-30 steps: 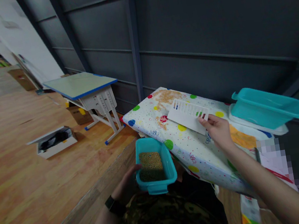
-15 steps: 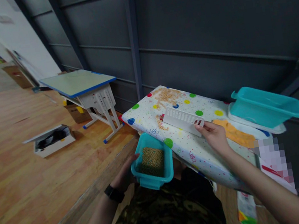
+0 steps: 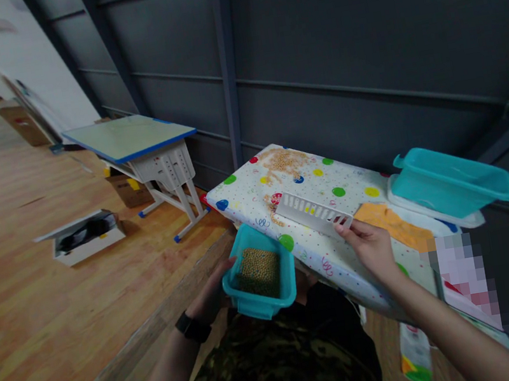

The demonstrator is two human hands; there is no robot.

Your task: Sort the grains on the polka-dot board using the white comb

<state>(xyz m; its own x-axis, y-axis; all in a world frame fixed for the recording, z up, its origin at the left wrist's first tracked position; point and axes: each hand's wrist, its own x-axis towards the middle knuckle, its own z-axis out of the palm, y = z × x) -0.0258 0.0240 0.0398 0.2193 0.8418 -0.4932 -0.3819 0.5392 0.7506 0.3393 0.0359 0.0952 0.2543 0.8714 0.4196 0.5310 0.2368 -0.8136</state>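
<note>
Taking the middle of the view as the hub of the clock, the left hand (image 3: pixel 215 290) is at 7 o'clock, grasping the teal tub (image 3: pixel 288 269) by its 9 o'clock side. A fingertip shows at the rim; the palm and most fingers are lost in shadow or behind the wall. The teal tub sits at 6 o'clock, tilted, with a bed of yellowish beans (image 3: pixel 258 270) inside; its underside is out of sight, so I cannot tell what else bears its weight.

The right hand (image 3: pixel 373 249), at 4 o'clock, pinches the white slotted strip (image 3: pixel 311 214) by its near end. The thumb shows, but the other fingers are partly hidden. The strip points towards 10 o'clock above the spotted tablecloth (image 3: pixel 354 178); whether its lower edge touches the cloth is unclear. Loose beans (image 3: pixel 283 161) lie scattered at 2 o'clock, and a smaller patch is partly covered by the strip's far end.

At 3 o'clock a second tub (image 3: pixel 455 178) stands on something white, mostly covered. The orange piece (image 3: pixel 387 221) near the right hand is too plain to identify. A pixelated patch (image 3: pixel 463 270) at 4 o'clock masks what lies there. At 9 o'clock, an open white box (image 3: pixel 92 245) holds dark contents, hard to make out.
</note>
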